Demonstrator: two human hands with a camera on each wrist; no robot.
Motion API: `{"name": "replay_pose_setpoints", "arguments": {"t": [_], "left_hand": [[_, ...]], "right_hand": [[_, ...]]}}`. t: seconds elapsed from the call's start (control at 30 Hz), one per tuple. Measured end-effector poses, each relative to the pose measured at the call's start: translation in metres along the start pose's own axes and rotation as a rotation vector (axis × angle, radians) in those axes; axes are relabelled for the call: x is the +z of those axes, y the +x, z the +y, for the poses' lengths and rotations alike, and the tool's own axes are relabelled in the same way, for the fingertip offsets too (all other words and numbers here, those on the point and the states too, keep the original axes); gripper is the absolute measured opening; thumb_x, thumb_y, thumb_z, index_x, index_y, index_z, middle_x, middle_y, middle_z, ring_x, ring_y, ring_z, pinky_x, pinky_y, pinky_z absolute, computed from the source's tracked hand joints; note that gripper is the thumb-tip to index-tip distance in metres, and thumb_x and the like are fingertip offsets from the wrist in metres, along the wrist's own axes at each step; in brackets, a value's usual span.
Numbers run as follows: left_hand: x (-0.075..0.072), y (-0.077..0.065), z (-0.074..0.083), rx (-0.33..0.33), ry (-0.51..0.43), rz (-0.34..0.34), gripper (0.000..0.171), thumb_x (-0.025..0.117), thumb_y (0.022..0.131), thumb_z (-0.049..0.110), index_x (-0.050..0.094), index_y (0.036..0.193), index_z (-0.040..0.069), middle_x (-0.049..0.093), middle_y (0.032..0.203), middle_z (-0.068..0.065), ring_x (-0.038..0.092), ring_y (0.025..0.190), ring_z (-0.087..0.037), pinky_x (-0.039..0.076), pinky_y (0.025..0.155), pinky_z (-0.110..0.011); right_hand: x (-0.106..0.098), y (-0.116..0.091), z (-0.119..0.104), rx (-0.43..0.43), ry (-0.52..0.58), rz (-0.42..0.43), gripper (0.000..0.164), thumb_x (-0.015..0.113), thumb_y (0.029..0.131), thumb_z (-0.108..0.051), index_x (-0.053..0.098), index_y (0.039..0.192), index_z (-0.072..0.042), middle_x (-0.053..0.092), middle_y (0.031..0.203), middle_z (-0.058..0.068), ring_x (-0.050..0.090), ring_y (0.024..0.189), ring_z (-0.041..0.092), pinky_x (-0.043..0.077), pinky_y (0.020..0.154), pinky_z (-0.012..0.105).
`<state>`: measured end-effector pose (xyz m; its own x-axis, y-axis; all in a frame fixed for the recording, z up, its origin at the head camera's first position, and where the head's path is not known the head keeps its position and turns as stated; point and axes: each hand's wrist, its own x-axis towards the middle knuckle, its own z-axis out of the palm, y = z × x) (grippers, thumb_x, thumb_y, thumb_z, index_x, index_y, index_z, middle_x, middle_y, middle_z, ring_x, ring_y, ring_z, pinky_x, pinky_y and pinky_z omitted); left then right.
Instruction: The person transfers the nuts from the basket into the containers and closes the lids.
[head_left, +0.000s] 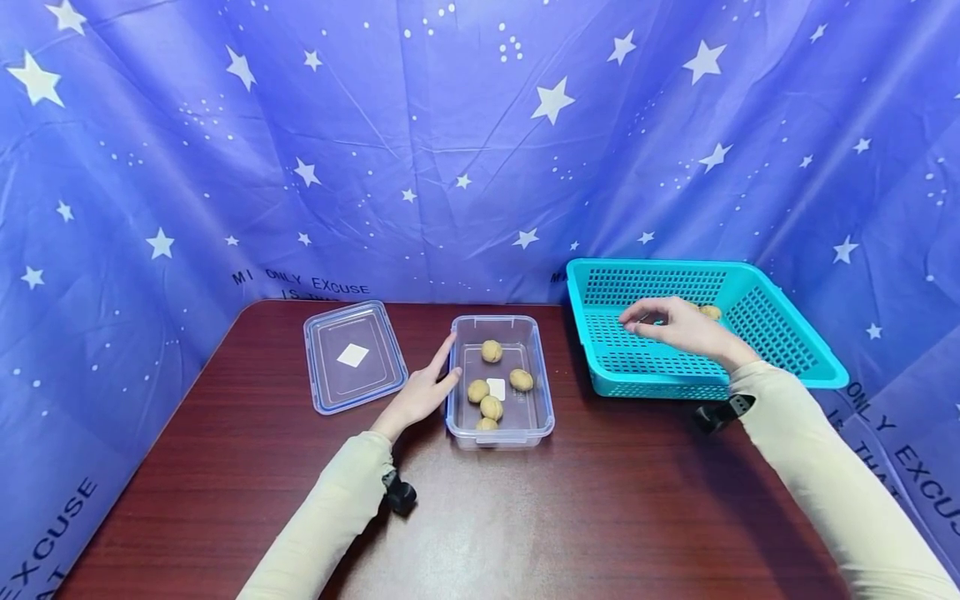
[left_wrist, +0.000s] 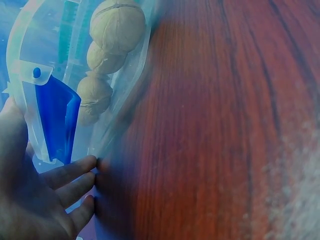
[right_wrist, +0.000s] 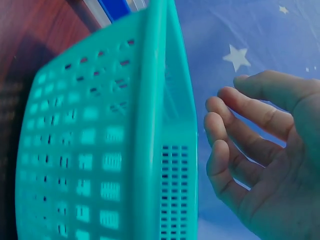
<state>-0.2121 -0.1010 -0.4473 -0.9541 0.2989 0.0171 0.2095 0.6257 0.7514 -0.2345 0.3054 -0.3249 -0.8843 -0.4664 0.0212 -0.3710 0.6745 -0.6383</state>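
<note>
My left hand (head_left: pixel 420 394) rests along the left wall of a clear plastic food container (head_left: pixel 546 400), fingers mostly straight. In the left wrist view, its fingertips (left_wrist: pixel 89 162) are low at the container's side, beside a blue locking flap (left_wrist: pixel 59 120). Several walnuts (head_left: pixel 521 381) lie inside the container. Over the turquoise basket (head_left: pixel 630 388) hovers my right hand (head_left: pixel 678 325), its fingers loosely bent. The right wrist view shows nothing between those fingers (right_wrist: pixel 217 155). One walnut (head_left: pixel 710 312) shows in the basket behind that hand, which partly hides the basket's floor.
The container's clear lid (head_left: pixel 375 367), blue round its edge, lies flat on the brown wooden table (head_left: pixel 247 475) to the left. A blue star-patterned curtain (head_left: pixel 420 167) hangs behind and on both sides. Black wrist cameras (head_left: pixel 401 495) sit on both sleeves.
</note>
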Motion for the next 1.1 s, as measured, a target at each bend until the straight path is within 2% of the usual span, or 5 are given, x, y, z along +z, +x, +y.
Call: {"name": "replay_pose_setpoints", "arguments": {"t": [0.27, 0.5, 0.73, 0.87, 1.1], "left_hand": [[0.0, 0.0, -0.001, -0.003, -0.008, 0.005, 0.064, 0.046, 0.102, 0.034, 0.012, 0.156, 0.033, 0.042, 0.143, -0.024, 0.049, 0.12, -0.043, 0.038, 0.1, -0.054], [0.0, 0.0, -0.001, 0.0, -0.015, 0.003, 0.064, 0.045, 0.102, 0.035, 0.012, 0.156, 0.033, 0.042, 0.143, -0.024, 0.05, 0.121, -0.043, 0.038, 0.1, -0.054], [0.001, 0.001, -0.003, 0.001, -0.013, 0.008, 0.064, 0.045, 0.102, 0.037, 0.013, 0.156, 0.033, 0.041, 0.143, -0.024, 0.047, 0.122, -0.044, 0.037, 0.101, -0.054], [0.001, 0.001, -0.003, -0.002, -0.009, 0.007, 0.063, 0.045, 0.102, 0.038, 0.013, 0.156, 0.033, 0.041, 0.144, -0.024, 0.048, 0.122, -0.044, 0.037, 0.101, -0.054], [0.002, 0.001, -0.004, -0.004, -0.014, 0.006, 0.063, 0.045, 0.102, 0.036, 0.013, 0.156, 0.032, 0.04, 0.145, -0.023, 0.047, 0.123, -0.043, 0.037, 0.101, -0.053]], "right_hand": [[-0.013, -0.001, 0.009, 0.055, -0.035, 0.013, 0.025, 0.056, 0.099, -0.021, 0.065, 0.118, -0.006, 0.064, 0.112, 0.013, 0.059, 0.102, 0.033, 0.047, 0.082, 0.039], [-0.023, -0.001, 0.019, 0.113, 0.0, 0.004, 0.033, 0.055, 0.1, -0.024, 0.06, 0.125, -0.003, 0.06, 0.121, 0.017, 0.058, 0.108, 0.031, 0.047, 0.088, 0.043], [-0.032, 0.001, 0.029, 0.145, -0.002, 0.004, 0.036, 0.054, 0.101, -0.026, 0.058, 0.127, -0.002, 0.061, 0.12, 0.018, 0.06, 0.099, 0.016, 0.05, 0.08, 0.035], [-0.036, 0.003, 0.033, 0.165, 0.011, 0.007, 0.037, 0.053, 0.101, -0.026, 0.057, 0.127, 0.0, 0.063, 0.115, 0.016, 0.06, 0.092, 0.016, 0.05, 0.075, 0.03], [-0.046, 0.008, 0.04, 0.244, 0.064, 0.02, 0.044, 0.054, 0.1, -0.03, 0.053, 0.131, 0.002, 0.062, 0.11, 0.014, 0.056, 0.077, 0.014, 0.047, 0.066, 0.031]]}}
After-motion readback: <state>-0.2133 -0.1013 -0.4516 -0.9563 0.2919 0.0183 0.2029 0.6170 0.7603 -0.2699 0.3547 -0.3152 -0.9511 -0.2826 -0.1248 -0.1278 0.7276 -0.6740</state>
